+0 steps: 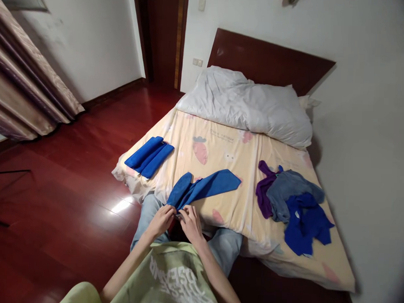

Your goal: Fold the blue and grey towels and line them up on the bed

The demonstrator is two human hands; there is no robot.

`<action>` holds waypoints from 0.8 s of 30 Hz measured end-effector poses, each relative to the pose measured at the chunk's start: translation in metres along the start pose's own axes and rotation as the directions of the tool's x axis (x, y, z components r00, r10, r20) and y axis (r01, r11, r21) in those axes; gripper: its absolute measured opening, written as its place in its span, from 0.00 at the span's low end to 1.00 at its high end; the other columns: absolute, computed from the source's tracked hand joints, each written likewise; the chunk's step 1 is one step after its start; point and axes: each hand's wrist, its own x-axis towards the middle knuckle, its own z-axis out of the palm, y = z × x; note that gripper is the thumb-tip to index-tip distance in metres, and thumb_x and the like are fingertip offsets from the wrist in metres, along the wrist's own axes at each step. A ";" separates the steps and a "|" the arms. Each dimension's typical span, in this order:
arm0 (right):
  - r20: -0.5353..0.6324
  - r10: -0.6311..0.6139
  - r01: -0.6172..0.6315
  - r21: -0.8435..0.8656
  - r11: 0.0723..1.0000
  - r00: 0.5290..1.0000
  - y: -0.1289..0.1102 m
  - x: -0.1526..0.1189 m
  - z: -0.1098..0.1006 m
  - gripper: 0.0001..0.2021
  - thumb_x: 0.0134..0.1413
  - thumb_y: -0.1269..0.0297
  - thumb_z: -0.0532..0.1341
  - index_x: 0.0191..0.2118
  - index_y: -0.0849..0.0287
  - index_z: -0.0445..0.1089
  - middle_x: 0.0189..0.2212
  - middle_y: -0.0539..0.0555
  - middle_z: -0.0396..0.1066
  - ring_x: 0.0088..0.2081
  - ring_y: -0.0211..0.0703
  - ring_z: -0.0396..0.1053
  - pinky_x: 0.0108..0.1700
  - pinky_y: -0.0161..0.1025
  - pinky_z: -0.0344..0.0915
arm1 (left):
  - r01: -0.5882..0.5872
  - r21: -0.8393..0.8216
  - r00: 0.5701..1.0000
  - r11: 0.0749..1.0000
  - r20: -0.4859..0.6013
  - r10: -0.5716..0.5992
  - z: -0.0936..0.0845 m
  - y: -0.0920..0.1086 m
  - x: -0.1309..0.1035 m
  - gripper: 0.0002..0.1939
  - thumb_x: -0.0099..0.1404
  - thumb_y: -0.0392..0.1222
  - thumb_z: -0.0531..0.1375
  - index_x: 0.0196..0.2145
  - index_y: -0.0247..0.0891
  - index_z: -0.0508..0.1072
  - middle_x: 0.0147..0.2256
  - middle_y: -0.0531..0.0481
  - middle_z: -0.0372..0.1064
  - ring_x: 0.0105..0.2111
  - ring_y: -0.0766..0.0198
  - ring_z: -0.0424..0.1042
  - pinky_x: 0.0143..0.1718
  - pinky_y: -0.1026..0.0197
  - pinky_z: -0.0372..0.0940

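A bed (244, 155) with a printed cream sheet (186, 131) stands on red flooring (71, 186). Left hand (164, 220) and right hand (190, 222), close together, both pinch the near end of a blue cloth (212, 187) lying between folded blue cloths (140, 154) and a crumpled pile (288, 194).

Left fingers (169, 209), right fingers (189, 210), pinching blue cloth (209, 187), seemingly its edge; bed (228, 146)

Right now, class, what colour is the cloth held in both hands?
The cloth is blue, as the head view shows.
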 end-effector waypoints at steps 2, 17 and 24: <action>0.068 -0.108 0.114 -0.087 0.990 0.992 0.005 0.010 -0.007 0.13 0.60 0.79 0.61 0.44 0.55 0.75 0.47 0.58 0.71 0.51 0.53 0.67 0.54 0.50 0.67 | -0.071 0.023 0.995 0.997 0.076 0.069 -0.008 0.002 0.002 0.11 0.74 0.31 0.51 0.41 0.38 0.72 0.41 0.46 0.73 0.40 0.61 0.71 0.45 0.57 0.67; 0.406 -0.126 0.222 -0.198 0.955 0.905 0.049 0.018 -0.084 0.08 0.60 0.76 0.63 0.41 0.56 0.70 0.39 0.51 0.73 0.39 0.42 0.72 0.40 0.36 0.62 | 0.012 -0.034 0.988 0.999 -0.156 -0.018 -0.032 -0.016 0.008 0.14 0.76 0.34 0.50 0.45 0.39 0.76 0.42 0.45 0.75 0.42 0.61 0.72 0.46 0.57 0.69; 0.359 0.004 0.104 -0.281 0.954 0.933 0.101 0.006 -0.073 0.14 0.54 0.81 0.59 0.43 0.57 0.73 0.42 0.55 0.74 0.49 0.47 0.70 0.50 0.40 0.66 | 0.025 -0.176 0.934 0.984 -0.348 -0.086 -0.061 0.009 0.029 0.10 0.74 0.35 0.54 0.42 0.38 0.77 0.40 0.45 0.75 0.40 0.62 0.76 0.43 0.60 0.71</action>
